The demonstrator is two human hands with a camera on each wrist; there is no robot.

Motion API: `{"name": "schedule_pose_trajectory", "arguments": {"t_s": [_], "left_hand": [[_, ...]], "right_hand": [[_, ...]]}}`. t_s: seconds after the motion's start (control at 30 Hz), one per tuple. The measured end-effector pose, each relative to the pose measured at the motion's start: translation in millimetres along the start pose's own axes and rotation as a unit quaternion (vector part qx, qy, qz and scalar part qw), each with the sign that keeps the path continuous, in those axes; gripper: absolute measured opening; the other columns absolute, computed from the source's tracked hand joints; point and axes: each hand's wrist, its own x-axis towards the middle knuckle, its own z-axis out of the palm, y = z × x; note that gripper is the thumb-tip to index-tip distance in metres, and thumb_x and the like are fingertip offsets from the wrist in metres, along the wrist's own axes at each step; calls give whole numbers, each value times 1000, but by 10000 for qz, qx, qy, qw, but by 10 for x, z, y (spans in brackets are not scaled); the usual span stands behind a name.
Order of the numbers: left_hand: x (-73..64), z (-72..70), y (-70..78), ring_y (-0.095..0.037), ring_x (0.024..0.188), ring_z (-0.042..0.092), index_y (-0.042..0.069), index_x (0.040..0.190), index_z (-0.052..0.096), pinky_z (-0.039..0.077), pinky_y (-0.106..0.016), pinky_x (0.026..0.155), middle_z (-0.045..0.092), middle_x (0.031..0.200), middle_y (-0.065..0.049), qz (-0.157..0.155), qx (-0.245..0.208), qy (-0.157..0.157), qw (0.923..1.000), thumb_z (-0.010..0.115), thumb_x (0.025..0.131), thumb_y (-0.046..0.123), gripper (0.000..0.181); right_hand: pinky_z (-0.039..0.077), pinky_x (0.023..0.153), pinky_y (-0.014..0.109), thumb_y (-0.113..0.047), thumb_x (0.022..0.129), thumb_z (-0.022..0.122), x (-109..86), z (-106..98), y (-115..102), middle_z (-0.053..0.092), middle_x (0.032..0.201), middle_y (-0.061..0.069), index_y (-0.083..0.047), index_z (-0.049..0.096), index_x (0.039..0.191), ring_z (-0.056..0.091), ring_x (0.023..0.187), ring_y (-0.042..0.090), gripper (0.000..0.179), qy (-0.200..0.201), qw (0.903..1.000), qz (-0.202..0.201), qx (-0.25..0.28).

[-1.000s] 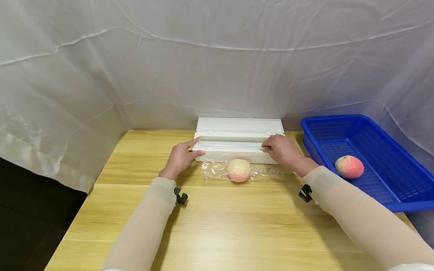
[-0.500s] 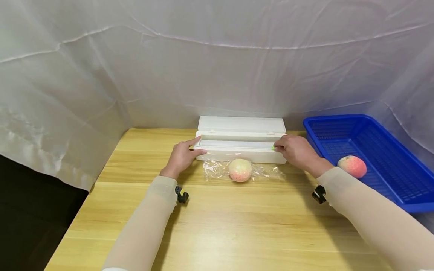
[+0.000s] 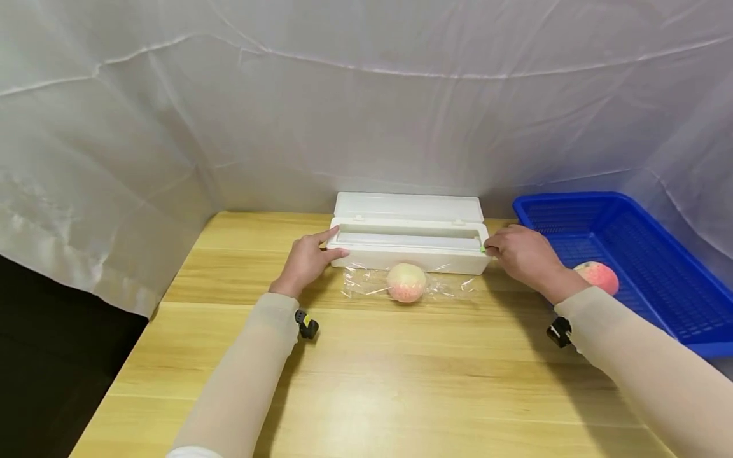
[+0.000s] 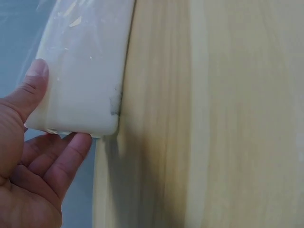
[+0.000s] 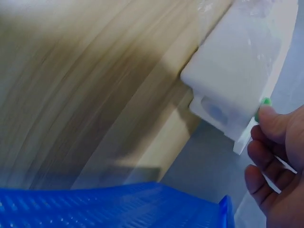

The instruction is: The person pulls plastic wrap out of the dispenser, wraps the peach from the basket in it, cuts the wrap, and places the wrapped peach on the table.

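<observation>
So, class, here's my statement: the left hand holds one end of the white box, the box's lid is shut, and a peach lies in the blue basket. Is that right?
Not quite: the lid is open, swung back behind the box, as the head view shows. The left hand does hold one end, and a peach lies in the blue basket.

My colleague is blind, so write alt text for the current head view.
The left hand grips one end of an open white box on a table; the right hand pinches a green tab at the other. In front, a peach sits with clear film either side; a second peach lies in a blue basket to the right.
</observation>
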Motion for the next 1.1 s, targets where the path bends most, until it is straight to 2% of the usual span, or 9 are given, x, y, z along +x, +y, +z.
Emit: {"name": "schedule_pose_trajectory", "arguments": {"t_s": [0.1,0.2,0.33,0.47,0.6,0.73,0.8,0.9,1.1], "left_hand": [[-14,-27,-8,-12,50,35,33,159,47,36,-23,48,73,121,-16,0,-184,-134,9997,78,94,47,73],[-21,-82,-12,-20,65,58,32,161,45,50,-27,62,47,163,-11,-68,-566,-393,9976,78,96,42,73],[-20,-149,-7,-30,107,72,26,164,39,60,-38,93,38,169,-12,-253,-1099,-618,9917,75,99,37,75],[-57,-155,26,-33,130,64,21,164,40,57,-45,104,37,169,-15,-450,-1291,-265,9903,71,103,34,70],[-158,-113,168,-36,139,57,16,157,49,53,-51,109,46,163,-15,-189,-581,628,9962,66,106,33,57],[-283,5,389,-35,140,56,12,146,62,46,-51,116,60,151,-13,700,412,1099,9906,64,106,24,42],[-338,67,474,-34,139,57,12,139,67,44,-50,119,64,147,-11,1098,661,1068,9860,65,105,20,35],[-412,128,555,-32,135,60,13,132,72,46,-49,117,69,141,-8,1409,803,953,9822,65,104,18,29],[-569,178,675,-24,121,69,16,128,75,54,-46,107,74,133,-4,1497,713,337,9856,65,105,22,26]], "right_hand": [[58,88,55,-8,96,74,20,-22,-40,78,108,14,-5,81,106,70,102,37,13,-254,9994,243,74],[56,92,59,-11,98,71,53,-68,-136,77,111,17,-2,79,112,69,106,40,18,-438,9967,667,147],[53,97,61,-16,100,68,77,-51,-438,74,115,23,1,73,119,66,113,45,26,82,9961,824,315],[55,100,58,-26,99,73,61,180,-917,71,121,23,2,70,126,66,114,43,39,705,9968,-52,369],[54,103,52,-40,89,84,75,504,-1287,66,127,20,3,61,132,63,116,39,65,752,9941,-783,29],[49,105,51,-45,79,92,170,715,-1403,57,133,16,-3,51,135,55,123,38,81,526,9962,-650,-243],[49,104,51,-44,79,92,241,778,-1419,56,134,15,-4,50,135,54,124,38,81,458,9961,-633,-398],[49,100,49,-40,83,90,325,824,-1434,58,132,13,-5,51,132,55,122,36,72,453,9946,-751,-557],[52,97,49,-49,82,86,314,669,-1468,64,123,13,-3,60,127,61,115,33,70,182,9949,-990,-56]]}}
